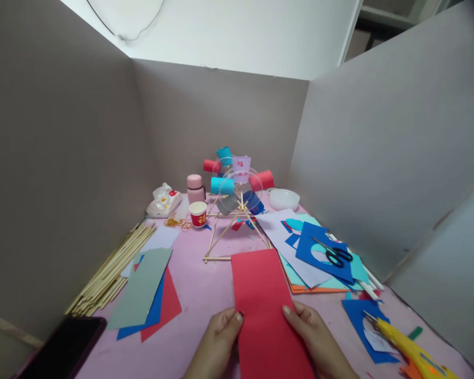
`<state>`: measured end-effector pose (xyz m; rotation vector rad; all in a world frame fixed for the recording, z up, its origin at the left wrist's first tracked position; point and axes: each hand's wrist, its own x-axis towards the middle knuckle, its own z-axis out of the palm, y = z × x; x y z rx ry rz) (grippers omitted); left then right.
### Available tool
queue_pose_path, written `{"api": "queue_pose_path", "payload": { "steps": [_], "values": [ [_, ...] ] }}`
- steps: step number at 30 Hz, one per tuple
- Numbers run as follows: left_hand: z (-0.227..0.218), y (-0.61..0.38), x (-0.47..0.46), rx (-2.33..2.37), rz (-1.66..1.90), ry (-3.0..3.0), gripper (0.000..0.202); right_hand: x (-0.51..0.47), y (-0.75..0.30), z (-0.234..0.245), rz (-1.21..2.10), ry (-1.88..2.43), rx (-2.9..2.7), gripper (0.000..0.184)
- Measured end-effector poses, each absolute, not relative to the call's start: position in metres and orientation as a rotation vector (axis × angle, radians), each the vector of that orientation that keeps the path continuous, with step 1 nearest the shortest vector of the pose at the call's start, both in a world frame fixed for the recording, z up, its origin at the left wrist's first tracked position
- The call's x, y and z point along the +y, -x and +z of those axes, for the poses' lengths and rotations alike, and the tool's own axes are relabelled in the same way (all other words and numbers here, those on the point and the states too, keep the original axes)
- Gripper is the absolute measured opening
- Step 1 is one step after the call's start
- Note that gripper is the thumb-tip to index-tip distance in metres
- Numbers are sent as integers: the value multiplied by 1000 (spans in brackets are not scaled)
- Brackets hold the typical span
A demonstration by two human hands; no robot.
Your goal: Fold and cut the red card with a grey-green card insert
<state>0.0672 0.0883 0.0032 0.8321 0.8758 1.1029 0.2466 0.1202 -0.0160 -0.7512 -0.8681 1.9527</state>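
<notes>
A long red paper sheet (263,300) lies on the pink table (205,295) in front of me. My left hand (217,342) grips its left edge, thumb on top. On the other edge, my right hand (319,342) pinches the sheet the same way. Beyond the sheet stands a stick-and-cup ferris wheel model (237,195) with red, blue and white cups.
Black scissors (335,255) rest on blue and white paper cutouts (312,252) at right. A yellow glue gun (411,350) lies at lower right. Wooden sticks (110,268), stacked coloured sheets (146,295), a dark phone (63,350), a red paper cup (198,214), a pink bottle (195,188) and a white bowl (283,199) surround it. Grey cardboard walls enclose the table.
</notes>
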Motion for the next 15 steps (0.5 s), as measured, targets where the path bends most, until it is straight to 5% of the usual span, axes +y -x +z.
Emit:
{"api": "queue_pose_path", "payload": {
  "steps": [15],
  "values": [
    [-22,-65,100,912,1281,-695,42,128,-245,-31,1980,797,-910,38]
  ]
}}
